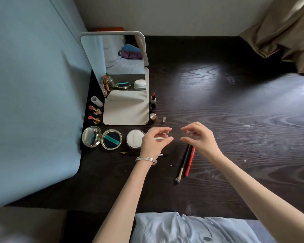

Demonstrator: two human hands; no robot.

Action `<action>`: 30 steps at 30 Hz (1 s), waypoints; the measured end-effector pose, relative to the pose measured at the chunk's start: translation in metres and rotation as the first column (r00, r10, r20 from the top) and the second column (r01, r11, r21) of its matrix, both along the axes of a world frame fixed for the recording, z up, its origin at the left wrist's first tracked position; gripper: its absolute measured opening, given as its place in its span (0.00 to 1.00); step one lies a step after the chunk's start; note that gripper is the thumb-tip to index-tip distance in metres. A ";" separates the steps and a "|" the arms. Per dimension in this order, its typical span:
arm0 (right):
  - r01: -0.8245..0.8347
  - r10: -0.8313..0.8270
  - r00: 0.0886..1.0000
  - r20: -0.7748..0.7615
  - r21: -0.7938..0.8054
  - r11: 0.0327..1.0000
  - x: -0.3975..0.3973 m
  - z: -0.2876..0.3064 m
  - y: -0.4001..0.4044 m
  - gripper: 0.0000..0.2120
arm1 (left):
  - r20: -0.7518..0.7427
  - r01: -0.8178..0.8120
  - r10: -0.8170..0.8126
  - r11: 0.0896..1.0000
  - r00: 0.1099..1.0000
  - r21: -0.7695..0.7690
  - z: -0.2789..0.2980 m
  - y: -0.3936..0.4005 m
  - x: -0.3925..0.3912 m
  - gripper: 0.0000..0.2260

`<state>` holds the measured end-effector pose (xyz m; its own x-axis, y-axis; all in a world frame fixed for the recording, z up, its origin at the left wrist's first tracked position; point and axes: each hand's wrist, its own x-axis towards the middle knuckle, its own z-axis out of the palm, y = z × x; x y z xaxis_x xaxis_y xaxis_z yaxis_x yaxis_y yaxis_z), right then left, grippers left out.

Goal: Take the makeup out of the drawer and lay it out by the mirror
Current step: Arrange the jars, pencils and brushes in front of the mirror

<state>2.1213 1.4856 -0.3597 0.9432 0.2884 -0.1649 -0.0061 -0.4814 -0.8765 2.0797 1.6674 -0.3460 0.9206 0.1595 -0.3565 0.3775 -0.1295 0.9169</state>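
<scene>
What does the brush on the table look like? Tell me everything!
The brush is long and thin, with a dark handle, a gold-coloured band near the end and a small fan of dark bristles. It lies flat on the dark wooden table, bristles pointing toward the person, handle slanting away under the right hand. A red pencil lies right beside it, nearly parallel; whether they touch is hard to tell. No fingers hold the brush.

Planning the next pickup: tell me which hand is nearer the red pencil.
Right. The right hand hovers directly over the top end of the red pencil, which lies beside the brush. The left hand is farther off to the left, by the white puff.
</scene>
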 end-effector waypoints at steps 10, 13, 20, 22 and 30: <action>-0.158 0.160 0.987 -0.012 -0.234 0.959 -0.054 -0.028 -0.053 0.12 | -0.055 0.067 -0.068 0.997 0.996 -0.026 -0.009 -0.052 -0.054 0.13; -0.218 0.226 0.974 -0.006 -0.291 0.932 -0.054 -0.034 -0.052 0.12 | -0.083 0.069 -0.069 0.998 0.994 -0.008 -0.010 -0.056 -0.063 0.13; -0.188 0.269 0.957 0.107 -0.477 0.859 -0.051 -0.032 -0.049 0.11 | -0.128 0.102 -0.093 0.993 0.987 0.060 -0.007 -0.058 -0.065 0.13; -0.159 0.266 0.953 0.146 -0.509 0.846 -0.051 -0.031 -0.051 0.10 | -0.118 0.110 -0.102 0.991 0.988 0.070 -0.005 -0.059 -0.065 0.13; -0.252 0.293 0.949 0.115 -0.282 0.926 -0.049 0.003 -0.042 0.06 | 0.088 0.091 -0.124 0.948 0.988 0.306 0.009 -0.054 -0.058 0.08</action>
